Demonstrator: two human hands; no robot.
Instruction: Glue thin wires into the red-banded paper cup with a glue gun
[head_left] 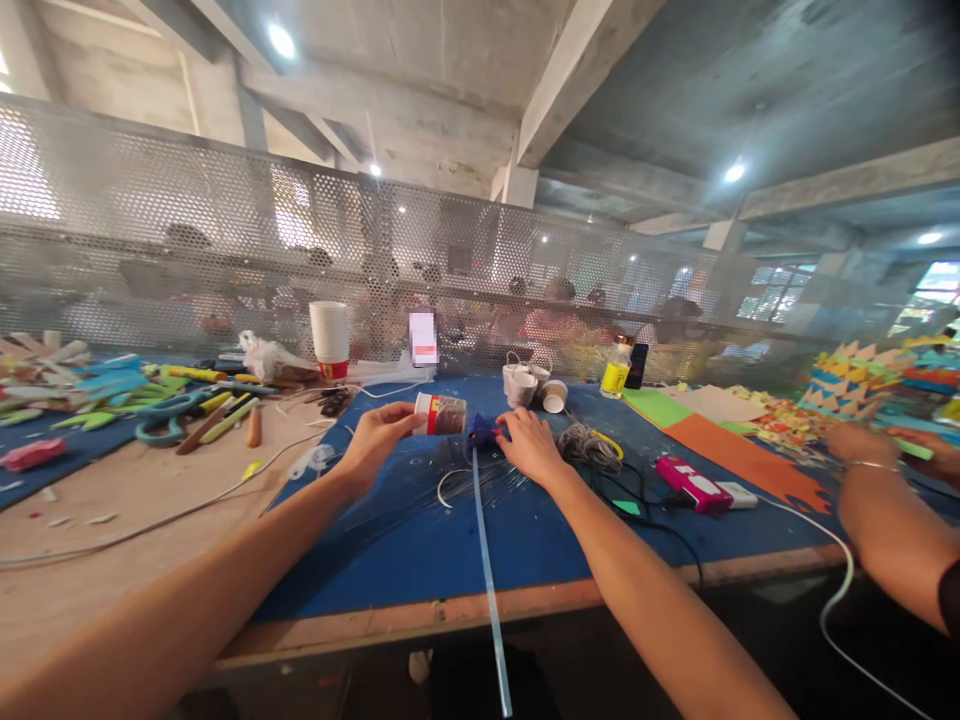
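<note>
My left hand (382, 437) grips a paper cup (448, 415) lying sideways in its fingers, with a white rim, a red-and-yellow band and a grey-brown wrapped surface. Just right of the cup's base sits a blue glue gun (480, 432), with a long translucent glue stick (486, 570) running from it past the table's front edge. My right hand (531, 445) is at the glue gun's right side, fingers apart and fingertips close to it; whether they touch is unclear. Behind the hands stand several small wrapped cups (520, 386), one with a loop handle, and one lies tipped over.
A stack of paper cups (330, 335), a phone (424, 337) and a yellow-labelled bottle (616, 368) line the back. Scissors (166, 418) and knives lie left. A coiled cable (589, 447) and magenta power block (694, 485) lie right. Another person's arm (889, 510) reaches in at far right.
</note>
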